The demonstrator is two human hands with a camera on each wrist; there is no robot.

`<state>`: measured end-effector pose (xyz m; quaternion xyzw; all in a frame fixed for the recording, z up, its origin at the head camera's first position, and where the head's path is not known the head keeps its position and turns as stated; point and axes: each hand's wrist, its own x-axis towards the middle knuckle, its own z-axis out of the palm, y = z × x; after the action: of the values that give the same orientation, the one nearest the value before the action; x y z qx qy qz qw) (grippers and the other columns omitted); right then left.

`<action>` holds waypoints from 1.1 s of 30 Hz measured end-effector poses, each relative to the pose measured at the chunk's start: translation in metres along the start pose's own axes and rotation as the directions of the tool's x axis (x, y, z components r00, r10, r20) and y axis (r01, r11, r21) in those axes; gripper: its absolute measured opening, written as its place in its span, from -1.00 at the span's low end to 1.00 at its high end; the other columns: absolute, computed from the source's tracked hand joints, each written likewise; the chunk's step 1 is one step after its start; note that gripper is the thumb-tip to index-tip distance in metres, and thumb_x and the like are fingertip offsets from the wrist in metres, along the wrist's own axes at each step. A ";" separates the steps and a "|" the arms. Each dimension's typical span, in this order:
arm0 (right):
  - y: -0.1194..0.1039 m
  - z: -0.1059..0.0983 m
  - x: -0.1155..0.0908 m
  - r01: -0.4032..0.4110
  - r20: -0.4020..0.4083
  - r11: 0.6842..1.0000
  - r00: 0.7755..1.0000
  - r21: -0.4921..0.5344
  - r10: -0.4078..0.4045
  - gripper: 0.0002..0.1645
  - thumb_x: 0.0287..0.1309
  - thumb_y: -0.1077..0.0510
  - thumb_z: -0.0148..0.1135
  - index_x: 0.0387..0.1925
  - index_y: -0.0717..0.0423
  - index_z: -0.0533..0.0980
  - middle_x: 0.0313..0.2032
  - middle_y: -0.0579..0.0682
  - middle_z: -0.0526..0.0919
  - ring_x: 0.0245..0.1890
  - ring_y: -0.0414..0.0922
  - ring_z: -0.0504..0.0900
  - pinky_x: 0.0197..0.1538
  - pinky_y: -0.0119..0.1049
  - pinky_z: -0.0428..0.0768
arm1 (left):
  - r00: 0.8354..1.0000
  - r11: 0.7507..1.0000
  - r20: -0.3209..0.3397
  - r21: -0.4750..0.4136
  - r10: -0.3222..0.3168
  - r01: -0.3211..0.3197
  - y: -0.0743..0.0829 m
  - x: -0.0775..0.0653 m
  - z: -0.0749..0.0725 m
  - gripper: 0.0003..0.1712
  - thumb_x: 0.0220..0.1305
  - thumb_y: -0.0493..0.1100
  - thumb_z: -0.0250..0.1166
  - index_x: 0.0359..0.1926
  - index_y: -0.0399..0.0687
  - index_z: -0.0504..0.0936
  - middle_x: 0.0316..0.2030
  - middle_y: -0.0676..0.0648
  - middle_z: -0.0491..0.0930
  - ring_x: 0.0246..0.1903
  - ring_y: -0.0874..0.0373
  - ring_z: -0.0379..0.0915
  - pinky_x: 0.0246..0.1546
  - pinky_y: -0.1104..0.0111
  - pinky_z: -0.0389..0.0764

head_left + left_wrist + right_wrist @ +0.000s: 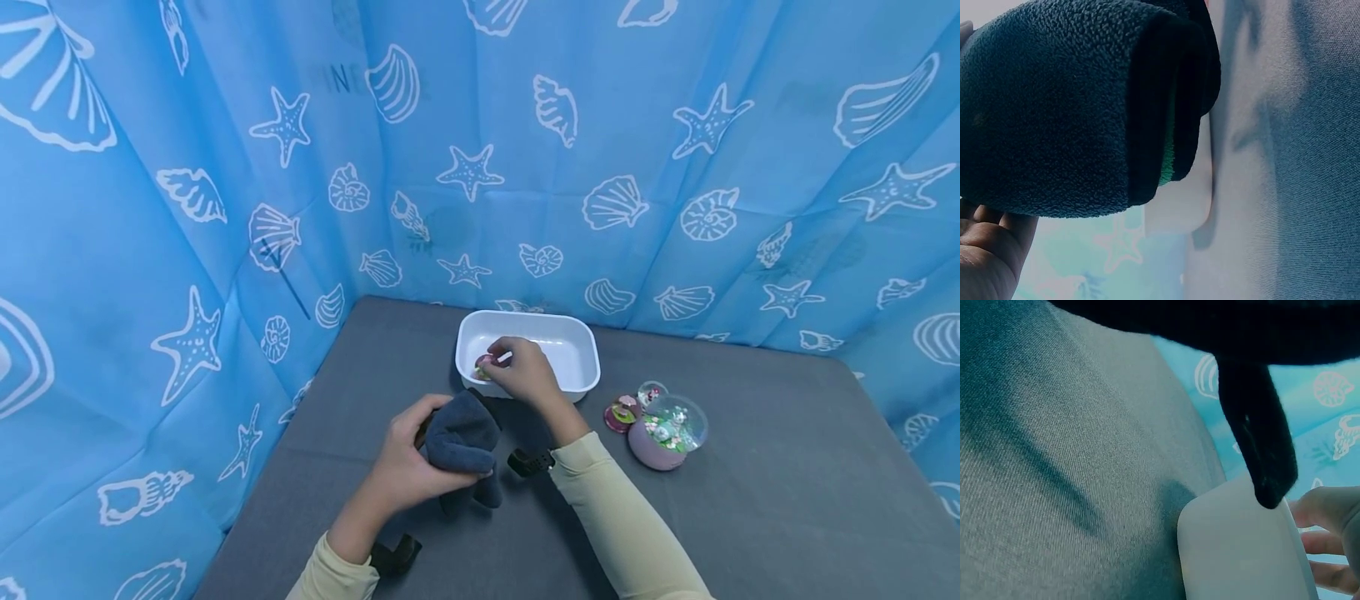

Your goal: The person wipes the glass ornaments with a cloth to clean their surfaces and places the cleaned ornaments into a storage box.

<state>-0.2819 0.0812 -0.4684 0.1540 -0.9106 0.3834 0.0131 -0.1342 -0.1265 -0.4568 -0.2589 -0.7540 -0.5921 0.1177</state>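
Note:
My left hand grips a bunched dark blue-grey cloth above the table, in front of the basin. The left wrist view shows the cloth as thick and fuzzy, with a black edge and a bit of green inside the fold. Over the white basin, my right hand pinches a small snow globe with a reddish base between thumb and fingers, near the basin's left end. Fingers hide part of this globe. In the right wrist view, the hand shows beyond the rim of the basin.
Right of the basin stand a large snow globe with a pink base, a small one with a maroon base and another small clear globe, close together. A blue shell-print curtain hangs behind the grey table.

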 end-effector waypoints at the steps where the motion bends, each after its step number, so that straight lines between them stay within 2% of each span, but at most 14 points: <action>1: 0.000 -0.001 -0.001 -0.002 -0.001 1.000 1.000 0.004 0.002 -0.69 0.33 0.03 0.45 -0.05 0.16 0.73 -0.13 0.05 0.81 -0.08 0.01 0.80 -0.05 -0.07 0.77 | 1.000 1.000 0.001 -0.003 -0.006 0.006 0.000 0.000 0.000 -0.16 -0.10 -0.23 0.77 0.24 0.05 0.58 0.01 -0.07 0.69 -0.09 0.10 0.66 -0.02 0.27 0.72; 6: 0.004 -0.003 -0.006 0.008 -0.002 1.000 1.000 -0.002 -0.008 -0.68 0.36 -0.02 0.43 -0.07 0.14 0.74 -0.13 0.04 0.81 -0.06 0.04 0.78 -0.04 -0.05 0.75 | 1.000 1.000 0.006 -0.008 -0.028 0.028 0.002 0.000 0.001 -0.15 -0.10 -0.22 0.77 0.23 0.10 0.57 0.03 -0.03 0.68 -0.06 0.11 0.66 0.00 0.26 0.73; 16: 0.005 -0.014 -0.020 0.030 -0.010 0.999 0.999 -0.019 -0.030 -0.60 0.37 -0.07 0.42 0.01 0.15 0.73 -0.04 0.09 0.81 0.00 0.08 0.77 0.04 0.02 0.74 | 1.000 1.000 0.017 -0.005 -0.016 0.016 0.003 0.001 0.003 -0.15 -0.10 -0.22 0.77 0.24 0.10 0.57 0.03 -0.02 0.69 -0.05 0.10 0.66 0.00 0.26 0.72; 22: 0.008 -0.025 -0.038 0.112 -0.058 0.993 0.992 -0.032 -0.114 -0.57 0.33 0.00 0.45 0.07 0.21 0.70 -0.02 0.12 0.79 0.04 0.11 0.75 0.10 0.08 0.73 | 1.000 1.000 0.021 -0.008 -0.009 0.009 0.003 0.002 0.004 -0.16 -0.09 -0.21 0.77 0.24 0.10 0.57 0.03 -0.02 0.69 -0.05 0.11 0.67 0.00 0.24 0.73; 28: 0.014 -0.038 -0.063 0.245 -0.093 0.969 0.965 -0.035 -0.247 -0.64 0.33 0.08 0.46 0.06 0.19 0.71 -0.01 0.15 0.79 0.06 0.11 0.73 0.14 0.15 0.68 | 0.999 1.000 0.039 -0.003 -0.009 0.009 0.003 0.004 0.004 -0.15 -0.09 -0.19 0.77 0.24 0.10 0.57 0.04 -0.02 0.68 -0.03 0.11 0.67 0.02 0.24 0.73; 33: 0.015 -0.053 -0.082 0.267 -0.107 0.961 0.956 -0.072 -0.274 -0.66 0.31 0.07 0.48 0.05 0.12 0.72 0.01 0.07 0.80 0.10 0.07 0.71 0.19 0.13 0.66 | 0.998 1.000 0.060 -0.013 -0.008 0.009 0.003 0.006 0.006 -0.14 -0.09 -0.20 0.77 0.26 0.10 0.56 0.04 -0.01 0.68 -0.04 0.10 0.66 0.02 0.25 0.72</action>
<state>-0.2129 0.1502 -0.4535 0.2544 -0.8891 0.3603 0.1225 -0.1372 -0.1187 -0.4528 -0.2741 -0.7544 -0.5895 0.0909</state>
